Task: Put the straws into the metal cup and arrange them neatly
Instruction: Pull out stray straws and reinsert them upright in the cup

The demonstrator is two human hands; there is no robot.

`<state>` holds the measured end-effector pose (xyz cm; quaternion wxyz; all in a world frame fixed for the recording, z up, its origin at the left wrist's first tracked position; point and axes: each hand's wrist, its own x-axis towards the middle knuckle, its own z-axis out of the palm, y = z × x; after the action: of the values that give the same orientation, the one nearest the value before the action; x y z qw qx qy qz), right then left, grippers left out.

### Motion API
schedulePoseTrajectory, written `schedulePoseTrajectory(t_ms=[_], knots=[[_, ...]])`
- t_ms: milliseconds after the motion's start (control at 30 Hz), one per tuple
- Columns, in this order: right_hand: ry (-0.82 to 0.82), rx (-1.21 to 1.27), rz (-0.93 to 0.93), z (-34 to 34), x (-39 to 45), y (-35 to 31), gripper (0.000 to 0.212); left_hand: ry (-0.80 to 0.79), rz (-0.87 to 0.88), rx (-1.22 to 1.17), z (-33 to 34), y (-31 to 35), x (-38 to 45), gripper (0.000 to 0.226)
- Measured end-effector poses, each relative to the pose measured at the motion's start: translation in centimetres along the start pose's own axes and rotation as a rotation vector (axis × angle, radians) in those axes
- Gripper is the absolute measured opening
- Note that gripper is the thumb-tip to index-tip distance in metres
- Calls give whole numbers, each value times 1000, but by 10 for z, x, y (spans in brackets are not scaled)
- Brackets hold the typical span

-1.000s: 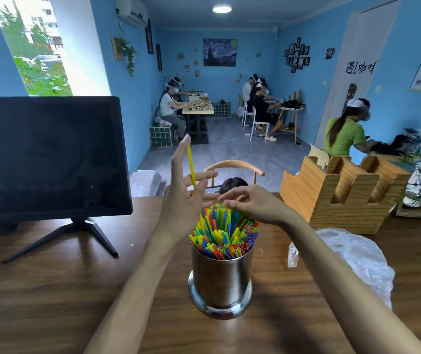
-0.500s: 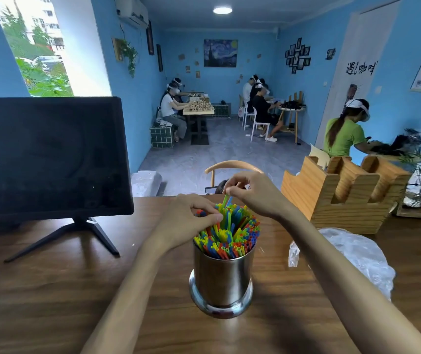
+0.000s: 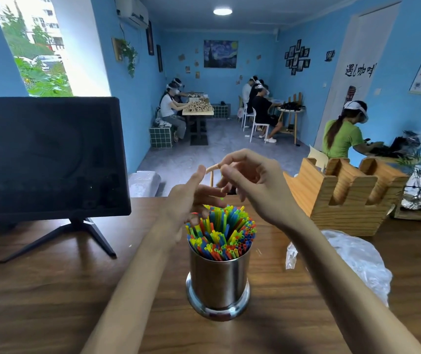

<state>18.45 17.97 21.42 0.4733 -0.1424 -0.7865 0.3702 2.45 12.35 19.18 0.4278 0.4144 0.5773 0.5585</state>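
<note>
A shiny metal cup (image 3: 219, 279) stands on the wooden table (image 3: 51, 290), packed with upright straws (image 3: 220, 232) in blue, yellow, green and red. Both hands hover just above the far side of the bundle. My left hand (image 3: 191, 198) has its thumb up and its upper fingers stretched to the right, while its lower fingers brush the straw tips at the cup's left rim. My right hand (image 3: 252, 186) hangs over the straws with its fingers curled. A sliver of green shows under its fingertips; whether it pinches a straw I cannot tell.
A dark monitor (image 3: 48, 154) on a tripod stand sits at the left. A wooden holder (image 3: 344, 198) stands at the right rear, with a crumpled clear plastic bag (image 3: 352, 256) in front of it. A chair back (image 3: 210, 171) shows beyond the table edge. People sit at tables farther back.
The yellow straw my left hand held up a second ago is gone from it. Both hands pressed down on the straw tips, then lifted; my right hand has risen above the bundle.
</note>
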Motion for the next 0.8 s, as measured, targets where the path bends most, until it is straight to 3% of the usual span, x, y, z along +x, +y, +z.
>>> schedulePoseTrajectory(t_ms=[167, 267, 367, 533, 600, 700, 800], knots=[[-168, 127, 66, -6, -9, -13, 6, -124, -128, -150, -6, 9, 2, 36], [-306, 81, 118, -9, -13, -10, 10, -159, -69, -291, -2, 14, 3, 21], [-411, 22, 209, -11, -16, 0, 14, -99, 76, -310, -3, 15, 6, 41], [-585, 19, 294, -34, -12, 22, 28, 28, 388, -41, -8, 14, 6, 67], [-477, 1, 328, -42, -9, 36, 26, 71, 478, 14, -12, 14, 6, 81], [-162, -47, 392, -45, -9, 57, 15, 118, 560, 201, -18, 9, 5, 97], [-50, -111, 455, -43, -10, 70, 11, 103, 582, 316, -19, 2, 2, 110]])
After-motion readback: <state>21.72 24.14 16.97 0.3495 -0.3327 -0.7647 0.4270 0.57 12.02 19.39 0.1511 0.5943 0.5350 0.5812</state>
